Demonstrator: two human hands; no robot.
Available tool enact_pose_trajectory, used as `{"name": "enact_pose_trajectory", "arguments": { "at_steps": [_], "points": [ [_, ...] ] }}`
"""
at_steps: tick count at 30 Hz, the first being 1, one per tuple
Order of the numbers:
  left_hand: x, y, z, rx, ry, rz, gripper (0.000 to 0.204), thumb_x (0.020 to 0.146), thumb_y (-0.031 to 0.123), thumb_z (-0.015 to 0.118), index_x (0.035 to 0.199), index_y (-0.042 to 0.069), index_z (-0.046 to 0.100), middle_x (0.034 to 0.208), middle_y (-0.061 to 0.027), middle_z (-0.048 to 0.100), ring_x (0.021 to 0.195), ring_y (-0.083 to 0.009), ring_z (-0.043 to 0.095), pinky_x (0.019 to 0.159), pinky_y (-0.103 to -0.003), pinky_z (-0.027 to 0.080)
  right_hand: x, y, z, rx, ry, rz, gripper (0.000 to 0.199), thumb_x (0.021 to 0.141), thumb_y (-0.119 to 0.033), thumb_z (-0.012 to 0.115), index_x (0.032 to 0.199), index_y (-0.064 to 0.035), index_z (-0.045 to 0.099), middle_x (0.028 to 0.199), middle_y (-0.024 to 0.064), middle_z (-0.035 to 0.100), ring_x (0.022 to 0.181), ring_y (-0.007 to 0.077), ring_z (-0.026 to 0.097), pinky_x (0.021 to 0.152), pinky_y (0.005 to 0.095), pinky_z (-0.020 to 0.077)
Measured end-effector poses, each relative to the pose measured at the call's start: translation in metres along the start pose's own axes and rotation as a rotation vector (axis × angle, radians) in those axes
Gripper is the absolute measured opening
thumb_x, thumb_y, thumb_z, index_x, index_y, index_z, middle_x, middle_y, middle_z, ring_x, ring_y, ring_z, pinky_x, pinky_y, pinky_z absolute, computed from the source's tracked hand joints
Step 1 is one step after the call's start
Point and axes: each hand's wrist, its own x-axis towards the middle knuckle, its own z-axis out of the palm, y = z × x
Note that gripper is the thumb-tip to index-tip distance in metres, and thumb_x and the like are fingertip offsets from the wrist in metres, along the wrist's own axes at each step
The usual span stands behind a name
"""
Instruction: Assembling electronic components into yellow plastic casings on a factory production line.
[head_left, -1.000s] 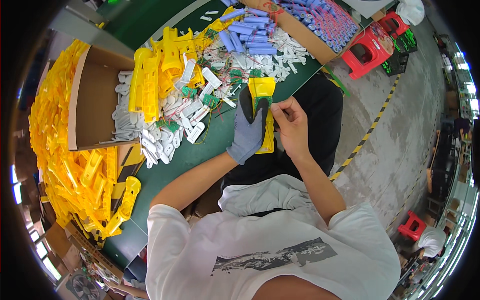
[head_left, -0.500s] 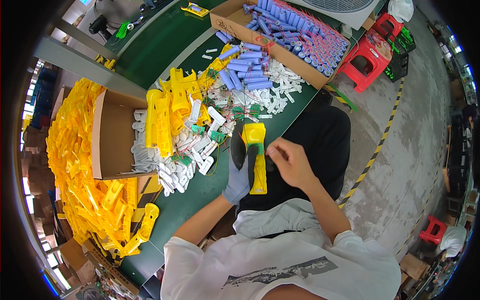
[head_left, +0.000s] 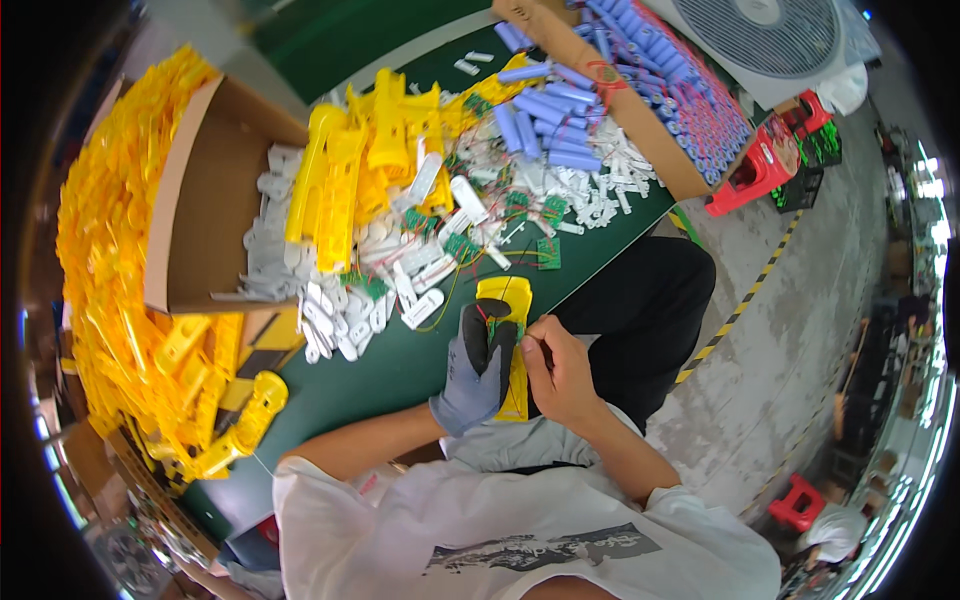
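My left hand [head_left: 474,370], in a grey glove with black fingers, is closed around a long yellow plastic housing [head_left: 507,290] held above my lap at the table's edge. Its thumb presses into the hollow of the housing, where thin wires and a bit of green circuit board show. My bare right hand [head_left: 564,374] touches the housing's right side, thumb and forefinger pinched together. What is between those fingertips is too small to make out. Just beyond the housing, a loose green circuit board [head_left: 548,253] lies on the green table [head_left: 370,400].
Yellow housings [head_left: 390,130], white plastic parts [head_left: 345,320] and purple battery cells [head_left: 560,115] are heaped on the table. A cardboard box [head_left: 225,190] stands left, beside a large yellow pile [head_left: 120,250]. Another box [head_left: 640,110] holds wired cells, near a fan [head_left: 765,35] and red stools [head_left: 755,170].
My right hand has moved in from beside the housing and now touches its edge. My left thumb now covers more of the board inside. The whole view has shifted and turned slightly.
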Motion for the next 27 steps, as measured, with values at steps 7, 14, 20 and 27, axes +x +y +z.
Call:
{"name": "enact_pose_trajectory", "arguments": {
  "at_steps": [7,14,20,27],
  "points": [
    [0.0,0.003,-0.004,-0.022,0.023,0.02,0.027,0.082,0.005,0.059,0.106,0.003,0.05,0.087,-0.0156,0.062,0.076,-0.0326,0.063,0.065,-0.035,0.049,0.002,0.002,0.001,0.07,-0.02,0.078,0.01,0.09,-0.004,0.052,0.081,-0.0022,0.048,0.063,0.0025,0.044,0.054,0.0082,0.038,0.049,0.0247,0.0308],
    [0.001,0.018,-0.017,0.028,0.003,0.1,0.021,0.082,0.003,0.058,0.102,0.004,0.051,0.085,-0.0139,0.062,0.076,-0.0276,0.064,0.067,-0.034,0.05,0.053,-0.013,-0.034,0.134,-0.292,-0.073,0.003,0.08,-0.003,0.065,0.082,-0.0021,0.062,0.07,0.0009,0.056,0.06,0.0069,0.048,0.054,0.0214,0.0361],
    [-0.002,0.003,-0.01,-0.128,0.034,-0.049,0.02,0.083,0.002,0.056,0.102,0.003,0.051,0.087,-0.0138,0.062,0.079,-0.027,0.065,0.068,-0.034,0.05,0.102,-0.018,-0.03,0.113,-0.067,-0.031,0.01,0.085,-0.009,0.063,0.082,0.0007,0.062,0.069,0.0025,0.06,0.059,0.0066,0.051,0.055,0.0208,0.0395],
    [-0.006,0.012,-0.016,-0.093,-0.042,0.296,0.031,0.078,0.001,0.06,0.108,0.001,0.054,0.094,-0.0172,0.06,0.079,-0.0319,0.064,0.069,-0.034,0.05,0.148,-0.01,0.0,-0.208,-0.112,-0.133,0.011,0.083,-0.011,0.066,0.088,-0.001,0.065,0.072,0.0047,0.064,0.06,0.0083,0.056,0.055,0.0223,0.042]
  ]
}}
